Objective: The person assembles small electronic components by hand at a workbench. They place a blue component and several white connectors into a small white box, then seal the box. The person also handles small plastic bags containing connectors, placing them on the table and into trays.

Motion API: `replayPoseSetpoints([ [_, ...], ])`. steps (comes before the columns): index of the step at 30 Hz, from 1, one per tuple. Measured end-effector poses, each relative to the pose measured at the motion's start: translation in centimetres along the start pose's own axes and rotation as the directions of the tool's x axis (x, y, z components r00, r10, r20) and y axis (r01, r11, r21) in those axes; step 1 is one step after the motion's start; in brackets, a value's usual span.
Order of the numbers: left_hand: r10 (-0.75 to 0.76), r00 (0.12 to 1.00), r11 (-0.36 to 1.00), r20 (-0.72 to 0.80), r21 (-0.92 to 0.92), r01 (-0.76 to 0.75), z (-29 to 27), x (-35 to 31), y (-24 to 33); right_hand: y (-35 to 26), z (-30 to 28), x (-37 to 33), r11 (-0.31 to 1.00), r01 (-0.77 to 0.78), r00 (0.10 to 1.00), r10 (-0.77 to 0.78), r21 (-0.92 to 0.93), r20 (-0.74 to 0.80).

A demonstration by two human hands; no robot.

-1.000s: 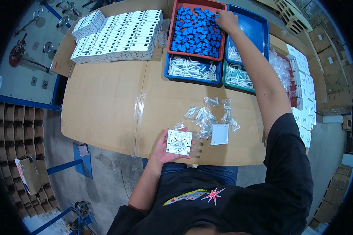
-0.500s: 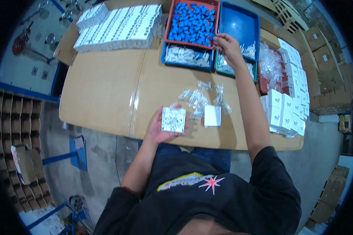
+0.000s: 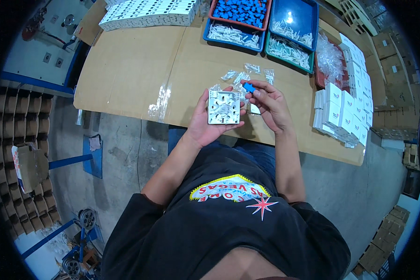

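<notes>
Two hands up over the near edge of the cardboard-covered table [image 3: 126, 70], both busy. Left hand [image 3: 205, 123] cups a square white plastic base plate [image 3: 224, 107] from below, palm up, thumb along its left side, fingers wrapped under and round the bottom edge; plate lies face up, roughly level, moulded ribs and holes visible. Right hand [image 3: 269, 103] pinches a small blue plastic part [image 3: 249, 87] between thumb and fingertips, held just beside the plate's upper right corner; can't tell if the part touches the plate.

On the table just beyond the hands: scattered small clear plastic bags [image 3: 241, 74], one flat white piece [image 3: 255, 109] partly hidden under the right hand.

Far edge, left to right:
- rows of small white boxes [image 3: 149, 11] packed edge to edge
- red tray [image 3: 240, 10] full of the same blue parts, sitting against a blue tray [image 3: 233, 35] of white parts
- second blue tray [image 3: 291, 21], mostly bare, a few white parts along its near side
- green tray [image 3: 287, 49] of white parts just in front of it

Right side: heap of clear bags [image 3: 330, 58] in a red bin, then stacked white boxes [image 3: 338, 114] running down the table's right edge.

Off the table: cardboard divider grid [image 3: 14, 140] on the floor at left, stacked cartons [image 3: 392, 65] at right. Person wears a black printed T-shirt [image 3: 228, 219].
</notes>
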State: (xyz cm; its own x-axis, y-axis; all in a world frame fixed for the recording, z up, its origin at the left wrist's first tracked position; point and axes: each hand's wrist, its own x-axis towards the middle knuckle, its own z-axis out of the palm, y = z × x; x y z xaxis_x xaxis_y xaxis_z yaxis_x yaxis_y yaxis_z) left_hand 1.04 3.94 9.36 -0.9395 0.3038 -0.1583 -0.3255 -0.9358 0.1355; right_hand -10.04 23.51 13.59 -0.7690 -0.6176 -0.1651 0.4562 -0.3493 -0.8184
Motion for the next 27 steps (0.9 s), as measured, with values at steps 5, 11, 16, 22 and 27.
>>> replayPoseSetpoints([
  [5,-0.011,1.000,0.999,0.011,-0.041,0.011,0.9,-0.2,-0.9,-0.1,0.6,-1.1,0.995,0.034,0.999,-0.032,-0.089,0.024],
  [11,-0.008,0.999,1.000,-0.043,0.005,0.008,1.0,-0.5,-1.4,0.7,2.5,-0.9,0.998,0.023,1.000,-0.024,-0.058,-0.015],
  [16,-0.005,0.996,1.000,-0.094,0.029,0.008,1.1,-0.6,-1.3,1.0,2.9,-0.7,0.991,0.046,0.999,-0.049,0.128,0.018],
  [22,-0.021,0.997,1.000,-0.074,-0.009,0.021,0.7,-0.3,-1.3,1.1,2.4,-0.4,0.976,0.094,0.995,-0.089,0.198,-0.033],
  [27,-0.022,0.999,1.000,-0.040,0.010,0.022,0.3,0.2,-1.4,2.0,1.8,-0.4,0.939,0.182,0.974,-0.213,-0.293,-0.077],
])
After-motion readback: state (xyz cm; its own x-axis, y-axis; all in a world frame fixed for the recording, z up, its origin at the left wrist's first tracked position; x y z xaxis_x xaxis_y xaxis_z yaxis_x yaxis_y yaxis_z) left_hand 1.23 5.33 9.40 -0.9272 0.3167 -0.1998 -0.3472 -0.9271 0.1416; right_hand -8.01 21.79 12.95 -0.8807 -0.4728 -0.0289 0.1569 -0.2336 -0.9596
